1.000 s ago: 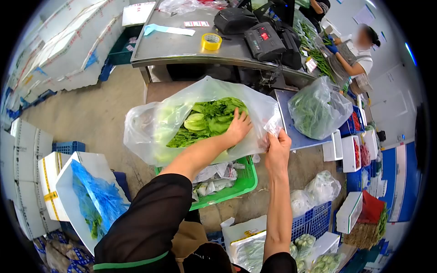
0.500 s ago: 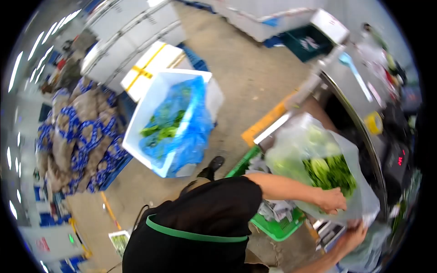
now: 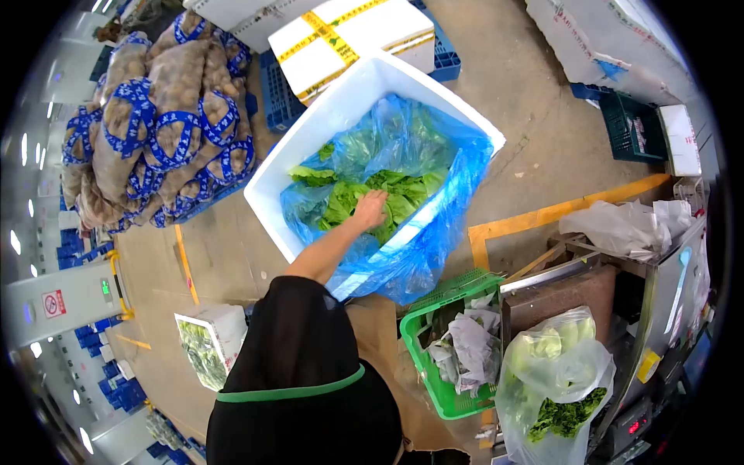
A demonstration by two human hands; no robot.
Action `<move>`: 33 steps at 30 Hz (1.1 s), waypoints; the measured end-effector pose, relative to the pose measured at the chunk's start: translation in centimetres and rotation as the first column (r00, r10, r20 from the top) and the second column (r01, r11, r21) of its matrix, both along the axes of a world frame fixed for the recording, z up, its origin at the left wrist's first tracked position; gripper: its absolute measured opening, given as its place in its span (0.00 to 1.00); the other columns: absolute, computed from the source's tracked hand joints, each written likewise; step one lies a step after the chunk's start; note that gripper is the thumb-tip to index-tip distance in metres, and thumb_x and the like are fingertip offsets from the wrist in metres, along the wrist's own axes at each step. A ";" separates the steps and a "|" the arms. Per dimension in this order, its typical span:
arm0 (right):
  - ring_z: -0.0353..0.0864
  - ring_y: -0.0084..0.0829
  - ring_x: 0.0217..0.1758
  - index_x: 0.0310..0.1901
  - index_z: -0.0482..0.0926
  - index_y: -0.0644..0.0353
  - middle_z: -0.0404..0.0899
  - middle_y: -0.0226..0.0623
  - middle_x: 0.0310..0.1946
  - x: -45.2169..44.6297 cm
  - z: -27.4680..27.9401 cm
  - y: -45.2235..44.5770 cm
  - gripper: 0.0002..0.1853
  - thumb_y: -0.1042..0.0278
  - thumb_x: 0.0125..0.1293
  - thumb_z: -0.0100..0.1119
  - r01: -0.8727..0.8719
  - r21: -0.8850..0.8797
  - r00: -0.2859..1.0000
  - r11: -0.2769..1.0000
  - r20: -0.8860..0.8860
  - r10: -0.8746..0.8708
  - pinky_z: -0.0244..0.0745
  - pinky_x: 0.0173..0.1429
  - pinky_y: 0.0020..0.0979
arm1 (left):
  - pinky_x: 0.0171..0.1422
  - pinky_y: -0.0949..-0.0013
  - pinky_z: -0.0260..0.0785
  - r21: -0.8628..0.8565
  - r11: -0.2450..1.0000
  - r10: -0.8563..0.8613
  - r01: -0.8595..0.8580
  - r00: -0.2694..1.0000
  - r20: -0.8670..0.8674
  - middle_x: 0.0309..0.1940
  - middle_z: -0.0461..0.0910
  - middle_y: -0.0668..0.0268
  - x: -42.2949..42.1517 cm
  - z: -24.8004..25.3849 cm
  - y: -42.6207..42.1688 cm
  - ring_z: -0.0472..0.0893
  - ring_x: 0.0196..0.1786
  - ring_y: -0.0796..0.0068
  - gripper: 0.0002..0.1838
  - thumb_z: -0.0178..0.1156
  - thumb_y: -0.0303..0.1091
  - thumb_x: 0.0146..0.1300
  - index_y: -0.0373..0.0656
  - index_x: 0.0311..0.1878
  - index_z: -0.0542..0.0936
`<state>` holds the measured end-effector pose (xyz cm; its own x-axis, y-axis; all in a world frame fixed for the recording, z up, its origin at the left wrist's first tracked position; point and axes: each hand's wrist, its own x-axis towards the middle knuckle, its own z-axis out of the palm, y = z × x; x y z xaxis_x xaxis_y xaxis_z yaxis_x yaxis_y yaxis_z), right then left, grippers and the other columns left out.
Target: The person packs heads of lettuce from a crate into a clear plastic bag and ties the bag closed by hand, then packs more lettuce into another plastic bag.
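Note:
My left hand [image 3: 370,209] reaches down into a white foam box [image 3: 271,167] lined with a blue plastic bag [image 3: 446,232]. Its fingers are curled into the leafy green lettuce [image 3: 403,190] and partly hidden among the leaves. My right hand is out of view. At the lower right, a clear plastic bag [image 3: 554,364] holding pale and dark green leafy vegetables [image 3: 570,415] lies beside the metal counter, with neither hand on it.
A green basket [image 3: 422,372] with crumpled paper stands between the box and the counter [image 3: 666,294]. Net sacks [image 3: 174,108] are piled on a blue pallet at left. A taped foam box [image 3: 372,39] sits behind. A scale display [image 3: 635,426] glows red.
My left hand has left the clear bag of vegetables and moved into the foam box. My right hand has gone out of view. The camera has turned towards the box.

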<state>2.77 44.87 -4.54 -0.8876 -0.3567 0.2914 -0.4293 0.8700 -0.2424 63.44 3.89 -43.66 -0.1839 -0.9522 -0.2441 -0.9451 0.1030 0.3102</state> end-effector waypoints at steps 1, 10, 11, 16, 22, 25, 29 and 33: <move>0.78 0.46 0.42 0.49 0.78 0.60 0.80 0.47 0.40 0.0 -0.3 -0.6 0.17 0.65 0.59 0.58 0.025 0.012 1.000 1.000 0.018 -0.025 0.66 0.54 0.45 | 0.63 0.51 0.58 0.134 0.991 -0.021 0.014 0.998 0.054 0.58 0.69 0.56 0.5 -1.0 -0.5 0.66 0.63 0.60 0.32 0.64 0.45 0.51 0.41 0.58 0.70; 0.77 0.41 0.41 0.49 0.77 0.61 0.80 0.44 0.39 -0.7 -1.5 -2.2 0.16 0.64 0.60 0.58 0.134 0.038 0.983 0.990 0.123 -0.138 0.66 0.52 0.42 | 0.70 0.37 0.37 0.453 0.887 0.015 -0.087 0.987 0.161 0.65 0.62 0.54 -0.4 0.0 -1.5 0.54 0.71 0.54 0.39 0.63 0.57 0.49 0.38 0.58 0.70; 0.77 0.41 0.41 0.49 0.77 0.61 0.80 0.44 0.39 -0.9 -1.5 -2.2 0.16 0.64 0.60 0.57 0.140 0.033 0.980 0.990 0.135 -0.144 0.66 0.51 0.41 | 0.70 0.36 0.37 0.430 0.900 -0.003 -0.068 0.987 0.164 0.65 0.62 0.54 -0.9 -0.6 -0.7 0.53 0.71 0.54 0.36 0.62 0.56 0.50 0.39 0.57 0.71; 0.77 0.39 0.40 0.48 0.77 0.61 0.79 0.42 0.39 -2.2 -1.7 -1.5 0.16 0.63 0.61 0.57 0.168 0.003 0.967 0.986 0.193 -0.165 0.67 0.50 0.39 | 0.63 0.47 0.57 0.481 0.866 0.259 -0.135 0.945 -0.201 0.52 0.73 0.47 -2.8 0.3 3.8 0.68 0.59 0.50 0.25 0.57 0.46 0.58 0.41 0.55 0.72; 0.76 0.36 0.39 0.48 0.76 0.61 0.79 0.40 0.38 -3.8 -2.1 -0.1 0.15 0.63 0.62 0.56 0.207 -0.055 0.942 0.977 0.279 -0.185 0.67 0.48 0.37 | 0.55 0.54 0.65 0.464 0.873 0.338 -0.152 0.874 -0.349 0.42 0.79 0.52 2.1 -4.8 3.9 0.77 0.49 0.53 0.13 0.51 0.33 0.59 0.37 0.44 0.77; 0.76 0.35 0.39 0.48 0.76 0.61 0.78 0.39 0.38 -4.9 -1.7 1.0 0.15 0.63 0.62 0.56 0.218 -0.084 0.928 0.972 0.327 -0.180 0.68 0.47 0.36 | 0.59 0.56 0.60 0.437 0.788 -0.514 0.433 0.854 0.081 0.43 0.79 0.62 4.3 -0.8 3.3 0.74 0.52 0.62 0.12 0.56 0.35 0.55 0.41 0.41 0.79; 0.76 0.33 0.38 0.48 0.75 0.61 0.78 0.38 0.37 -5.8 -1.4 2.8 0.15 0.62 0.63 0.56 0.259 -0.131 0.906 0.957 0.376 -0.193 0.68 0.46 0.34 | 0.62 0.47 0.56 0.349 0.651 -0.758 0.674 0.601 0.252 0.49 0.73 0.67 6.7 0.9 3.7 0.68 0.57 0.67 0.15 0.60 0.36 0.50 0.46 0.43 0.79; 0.76 0.31 0.37 0.47 0.75 0.62 0.78 0.37 0.37 -6.8 -1.9 4.5 0.15 0.62 0.63 0.55 0.300 -0.182 0.879 0.936 0.434 -0.197 0.68 0.44 0.33 | 0.66 0.39 0.49 0.254 0.686 -0.721 0.681 0.592 0.359 0.52 0.71 0.69 7.8 -0.3 4.4 0.65 0.60 0.67 0.17 0.62 0.37 0.50 0.50 0.45 0.78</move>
